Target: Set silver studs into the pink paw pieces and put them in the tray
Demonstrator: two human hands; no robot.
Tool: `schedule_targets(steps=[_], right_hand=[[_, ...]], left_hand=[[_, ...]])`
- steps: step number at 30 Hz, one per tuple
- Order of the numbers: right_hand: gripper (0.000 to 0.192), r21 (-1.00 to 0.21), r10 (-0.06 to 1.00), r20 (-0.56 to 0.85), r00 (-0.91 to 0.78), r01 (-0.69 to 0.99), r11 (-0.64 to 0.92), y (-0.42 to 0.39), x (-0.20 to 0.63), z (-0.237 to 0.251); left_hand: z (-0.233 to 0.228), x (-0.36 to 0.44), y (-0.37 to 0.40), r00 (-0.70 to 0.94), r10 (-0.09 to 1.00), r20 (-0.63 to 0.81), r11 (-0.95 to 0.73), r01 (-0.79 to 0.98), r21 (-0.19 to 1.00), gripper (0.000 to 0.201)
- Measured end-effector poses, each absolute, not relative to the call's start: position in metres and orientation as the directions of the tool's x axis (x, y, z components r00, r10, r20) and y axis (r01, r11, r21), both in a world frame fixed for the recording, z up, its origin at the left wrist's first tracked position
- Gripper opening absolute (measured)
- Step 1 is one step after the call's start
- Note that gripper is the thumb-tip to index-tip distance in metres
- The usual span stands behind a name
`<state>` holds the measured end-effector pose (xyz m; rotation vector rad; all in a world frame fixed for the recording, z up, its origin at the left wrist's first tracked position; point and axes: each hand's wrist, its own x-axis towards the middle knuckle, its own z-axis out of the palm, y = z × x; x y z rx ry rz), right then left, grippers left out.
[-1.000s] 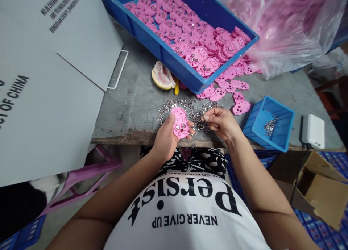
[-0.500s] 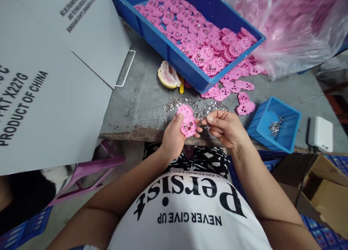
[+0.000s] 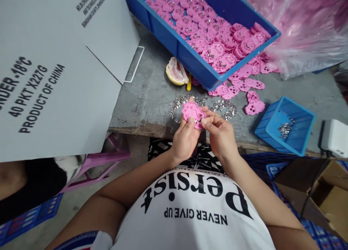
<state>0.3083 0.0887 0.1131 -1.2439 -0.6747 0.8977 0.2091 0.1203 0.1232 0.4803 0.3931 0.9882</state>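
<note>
pink paw-shaped piece (image 3: 192, 113): flat plastic, small metal bits on its face, held just above table edge (image 3: 141, 128), over scattered silver bits (image 3: 227, 108). i see left hand (image 3: 185, 139) closed around its lower half, thumb on face. right hand (image 3: 220, 134) pinches fingertips at its right edge; cannot tell what they hold. big blue tray (image 3: 190, 63) full of same pink pieces. small blue bin (image 3: 285, 125) holds few silver bits. long axis runs roughly away from me, face up.
</note>
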Motion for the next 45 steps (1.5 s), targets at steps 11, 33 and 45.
schedule_targets(steps=[11,33,45], right_hand=[[0.012,-0.946,0.858,-0.113,0.501,-0.319,0.062,0.093,0.307,0.118],[0.017,-0.958,0.839,-0.096,0.535,-0.279,0.068,0.097,0.301,0.115],[0.021,-0.974,0.833,-0.026,0.553,-0.203,0.105,0.097,0.299,0.108]], left_hand=[[0.123,0.208,0.120,0.507,0.854,-0.114,0.488,-0.706,0.513,0.060],[0.122,0.211,0.122,0.489,0.859,-0.154,0.482,-0.668,0.567,0.056],[0.121,0.215,0.120,0.490,0.863,-0.125,0.465,-0.670,0.578,0.055]])
